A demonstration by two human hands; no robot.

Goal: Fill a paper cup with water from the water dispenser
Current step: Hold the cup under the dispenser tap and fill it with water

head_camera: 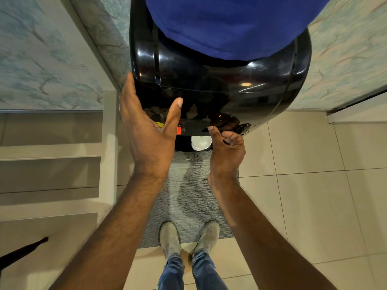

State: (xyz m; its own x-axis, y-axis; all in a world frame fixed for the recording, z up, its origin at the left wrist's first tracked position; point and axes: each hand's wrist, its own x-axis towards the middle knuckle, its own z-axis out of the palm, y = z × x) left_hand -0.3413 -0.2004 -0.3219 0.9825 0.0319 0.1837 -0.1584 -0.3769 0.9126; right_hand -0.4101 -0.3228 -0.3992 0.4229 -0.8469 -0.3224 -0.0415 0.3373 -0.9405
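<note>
A white paper cup [200,142] stands upright in the recess of the black water dispenser [219,84], seen from above, with no hand on it. A blue bottle [230,24] sits on top of the dispenser. My left hand [149,130] is open, its fingers spread along the dispenser's left front corner and its thumb on the glossy front. My right hand [227,146] is just right of the cup, fingers curled in, thumb tip up against the dispenser's lower front edge. A red tap [180,130] and a black tap [243,127] stick out on either side. Whether water is flowing is hidden.
A grey mat [188,195] lies on the beige tiled floor before the dispenser, and my feet [188,237] stand on its near edge. Pale steps [50,170] rise at the left. Patterned walls flank the dispenser on both sides.
</note>
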